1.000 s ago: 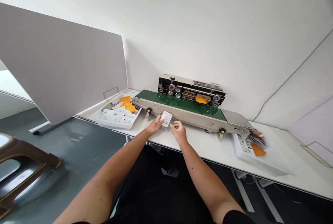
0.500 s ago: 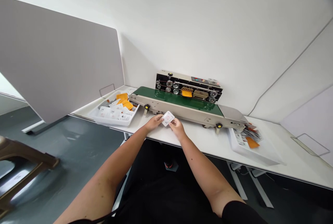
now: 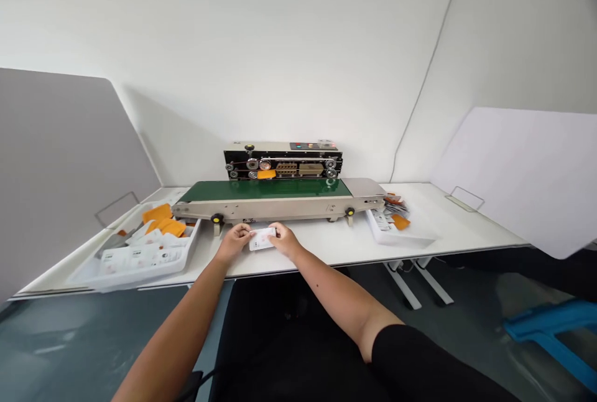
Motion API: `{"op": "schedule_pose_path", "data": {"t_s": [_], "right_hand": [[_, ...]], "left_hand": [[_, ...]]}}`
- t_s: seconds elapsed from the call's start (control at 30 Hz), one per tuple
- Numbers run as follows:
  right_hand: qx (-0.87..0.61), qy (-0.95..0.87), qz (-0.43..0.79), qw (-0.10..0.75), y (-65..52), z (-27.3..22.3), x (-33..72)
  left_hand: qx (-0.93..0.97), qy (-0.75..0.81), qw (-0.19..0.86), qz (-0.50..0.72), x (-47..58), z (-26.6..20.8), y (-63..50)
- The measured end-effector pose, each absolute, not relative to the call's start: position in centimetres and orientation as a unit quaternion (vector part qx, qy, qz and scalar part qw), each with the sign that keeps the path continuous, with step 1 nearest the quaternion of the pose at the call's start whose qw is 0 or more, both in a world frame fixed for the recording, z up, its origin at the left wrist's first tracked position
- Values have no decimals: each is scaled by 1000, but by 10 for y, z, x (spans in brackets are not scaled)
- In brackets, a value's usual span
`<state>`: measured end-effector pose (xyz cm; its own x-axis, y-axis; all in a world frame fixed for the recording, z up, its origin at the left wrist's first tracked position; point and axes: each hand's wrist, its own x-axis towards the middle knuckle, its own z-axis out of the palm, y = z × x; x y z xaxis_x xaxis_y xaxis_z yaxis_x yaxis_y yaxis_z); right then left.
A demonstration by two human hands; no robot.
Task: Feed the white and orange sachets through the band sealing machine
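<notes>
The left hand (image 3: 234, 243) and right hand (image 3: 285, 241) hold a small white rectangular packet (image 3: 262, 239), a beige, green-belted conveyor (image 3: 280, 208) beyond them.

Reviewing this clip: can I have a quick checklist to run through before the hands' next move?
1. White packet gripped by left hand and right hand: ok.
2. White packet off the green belt: ok, held in front of the conveyor.
3. Rollers free of packets: not ok, an orange packet is at them.
4. White packet's edges sealed: cannot tell, too small.
5. Left bin stocked: ok, white and orange packets.
6. Right bin by the conveyor's right end: ok.
</notes>
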<state>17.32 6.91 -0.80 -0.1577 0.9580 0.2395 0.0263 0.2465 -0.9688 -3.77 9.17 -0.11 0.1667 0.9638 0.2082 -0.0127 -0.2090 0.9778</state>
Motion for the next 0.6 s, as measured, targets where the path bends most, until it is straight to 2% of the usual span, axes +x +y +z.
{"op": "schedule_pose_path", "data": {"t_s": [0.13,0.23,0.33,0.4,0.47,0.53,0.6], "right_hand": [[-434,-605,462,481,69,-10,175],[-447,-644,463,414,68,-1,188],[-428,-673,497,340,75,25,226],[-421,-655,531,335,85,52,266],[-448,-591,491,458,100,82,315],[-498,-479,391,608,118,109,364],[-549,-345,270,711,136,128,407]], "left_hand": [[587,403,495,498,-35,6,85],[588,394,497,501,-34,9,83],[586,385,494,513,-35,10,84],[584,383,497,515,-35,11,84],[582,387,497,514,-34,13,83],[579,394,495,514,-32,15,82],[578,396,495,514,-31,16,80]]}}
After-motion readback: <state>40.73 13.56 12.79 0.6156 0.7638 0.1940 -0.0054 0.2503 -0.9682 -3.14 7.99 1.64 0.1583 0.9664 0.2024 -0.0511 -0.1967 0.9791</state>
